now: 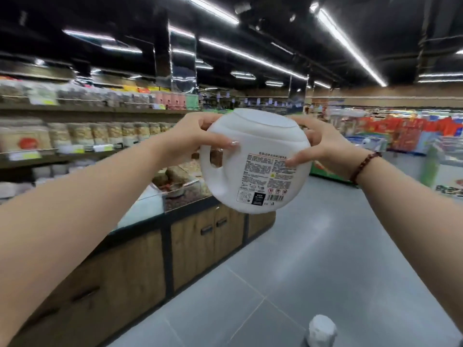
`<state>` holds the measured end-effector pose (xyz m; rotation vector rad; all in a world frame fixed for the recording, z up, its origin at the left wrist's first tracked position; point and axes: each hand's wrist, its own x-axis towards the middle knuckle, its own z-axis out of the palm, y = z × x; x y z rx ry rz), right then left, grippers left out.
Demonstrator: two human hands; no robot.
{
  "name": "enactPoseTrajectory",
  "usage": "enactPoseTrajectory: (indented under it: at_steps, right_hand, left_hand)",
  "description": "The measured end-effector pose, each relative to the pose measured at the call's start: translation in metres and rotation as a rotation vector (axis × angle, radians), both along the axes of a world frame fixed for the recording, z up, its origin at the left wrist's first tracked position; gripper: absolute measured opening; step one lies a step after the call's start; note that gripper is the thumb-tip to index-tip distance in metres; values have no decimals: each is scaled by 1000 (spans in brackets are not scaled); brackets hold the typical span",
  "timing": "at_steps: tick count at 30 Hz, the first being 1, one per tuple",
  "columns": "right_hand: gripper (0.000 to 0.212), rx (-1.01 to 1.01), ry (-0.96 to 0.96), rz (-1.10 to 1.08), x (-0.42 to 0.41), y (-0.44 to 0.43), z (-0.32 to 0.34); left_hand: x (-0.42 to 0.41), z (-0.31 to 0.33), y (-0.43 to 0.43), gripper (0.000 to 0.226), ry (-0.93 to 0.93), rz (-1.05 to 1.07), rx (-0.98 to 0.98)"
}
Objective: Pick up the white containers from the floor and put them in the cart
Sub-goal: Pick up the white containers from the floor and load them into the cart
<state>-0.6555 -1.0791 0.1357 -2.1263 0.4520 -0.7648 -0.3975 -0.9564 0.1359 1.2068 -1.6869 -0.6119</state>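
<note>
I hold a round white container up at chest height in front of me, its printed label and barcode facing me and its built-in handle at the left. My left hand grips its upper left side, thumb on the front. My right hand grips its right side, thumb on the label. Another white container stands on the grey floor at the bottom of the view. No cart is plainly visible.
A wooden display counter with bulk foods runs along my left. Behind it stand shelves of packaged goods. Grey tiled floor stretches ahead to colourful displays at the right.
</note>
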Motion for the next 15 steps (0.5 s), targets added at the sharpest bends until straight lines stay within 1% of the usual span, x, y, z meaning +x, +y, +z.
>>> enactPoseTrajectory:
  at_steps: [3,5,7,9,12,15]
  right_hand:
    - [84,-28,28,150,61,22,-2]
    - [87,-44,50,236,102,40,-3]
    - [94,-10,57,291,141,60,-5]
    - [98,-9,72,365,183,86,-8]
    - [95,-4,89,465,249,138,-16]
    - [93,21,104,555,315,200,-30]
  left_hand:
    - [43,-5,50,49,9,145,3]
    - [69,-8,88,53,16,233,4]
    - [94,-12,128,59,31,306,8]
    - [121,-16,171,60,35,382,20]
    - [163,-24,242,54,52,493,25]
    - [208,-33,317,61,50,580,33]
